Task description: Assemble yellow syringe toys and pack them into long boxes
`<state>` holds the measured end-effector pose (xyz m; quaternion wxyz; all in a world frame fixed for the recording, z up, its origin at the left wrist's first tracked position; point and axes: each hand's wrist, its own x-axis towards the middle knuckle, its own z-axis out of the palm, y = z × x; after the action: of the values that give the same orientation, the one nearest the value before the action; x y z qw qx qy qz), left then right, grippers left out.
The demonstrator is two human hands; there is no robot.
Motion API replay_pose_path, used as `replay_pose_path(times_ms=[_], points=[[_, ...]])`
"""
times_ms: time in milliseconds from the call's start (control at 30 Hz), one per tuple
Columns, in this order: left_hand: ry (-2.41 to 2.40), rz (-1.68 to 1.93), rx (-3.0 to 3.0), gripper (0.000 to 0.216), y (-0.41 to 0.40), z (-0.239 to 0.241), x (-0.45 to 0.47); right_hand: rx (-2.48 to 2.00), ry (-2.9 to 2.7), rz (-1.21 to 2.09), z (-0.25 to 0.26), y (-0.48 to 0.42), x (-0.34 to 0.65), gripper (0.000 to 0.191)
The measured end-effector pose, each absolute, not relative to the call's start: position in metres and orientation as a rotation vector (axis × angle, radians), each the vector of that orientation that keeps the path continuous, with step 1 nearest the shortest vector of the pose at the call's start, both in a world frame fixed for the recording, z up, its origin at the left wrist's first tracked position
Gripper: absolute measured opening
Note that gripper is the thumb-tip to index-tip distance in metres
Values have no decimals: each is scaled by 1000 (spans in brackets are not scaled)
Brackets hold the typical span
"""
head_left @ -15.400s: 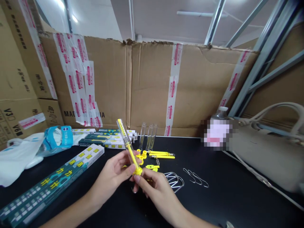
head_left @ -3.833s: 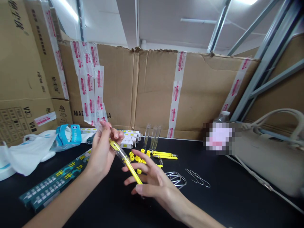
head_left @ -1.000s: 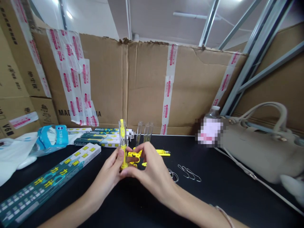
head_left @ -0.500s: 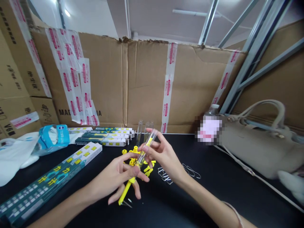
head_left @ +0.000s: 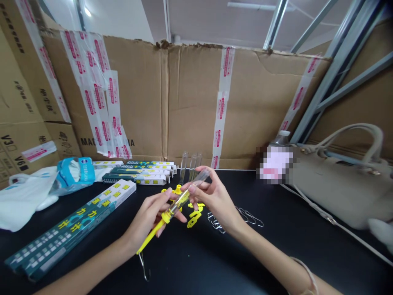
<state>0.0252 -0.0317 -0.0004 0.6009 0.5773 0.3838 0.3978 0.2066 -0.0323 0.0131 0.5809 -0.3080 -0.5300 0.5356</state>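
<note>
A spring scale with a clear tube [head_left: 201, 180] is held slanted between my two hands. My right hand [head_left: 216, 200] pinches the tube's upper part between thumb and fingers. My left hand [head_left: 147, 213] closes around the lower end by the yellow collar [head_left: 166, 216]. From the collar a yellow rod [head_left: 151, 237] sticks out down and left, with a metal hook [head_left: 143, 268] hanging from its tip. Behind the hands lie yellow caps [head_left: 178, 189] and flat yellow pieces [head_left: 194, 221], partly covered by my fingers.
Clear tubes [head_left: 183, 168] stand upright behind. Metal hooks [head_left: 250, 217] lie right of my right hand. Printed long boxes [head_left: 76, 225] and a blue-white packet [head_left: 75, 172] are at left. A handbag [head_left: 325, 184] and blurred bottle [head_left: 276, 162] stand right, before a cardboard wall [head_left: 193, 102].
The yellow rod has come further out of the tube, its tip moving left. The hook now dangles clear below it. My left hand has shifted slightly up and left.
</note>
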Motion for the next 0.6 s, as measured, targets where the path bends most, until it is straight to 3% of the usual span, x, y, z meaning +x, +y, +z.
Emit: replay_pose_path(times_ms=[167,467,600], points=[[838,1033,1379,58,-29,-11,27,-722,-1323,1118,17,-38,208,57],[720,922,1429,55,-29,-30,34,-675,-1397,975,22,-48,209,82],[670,911,1469,43,-28,-32,25,-694,-1366,995,18,-45,208,75]])
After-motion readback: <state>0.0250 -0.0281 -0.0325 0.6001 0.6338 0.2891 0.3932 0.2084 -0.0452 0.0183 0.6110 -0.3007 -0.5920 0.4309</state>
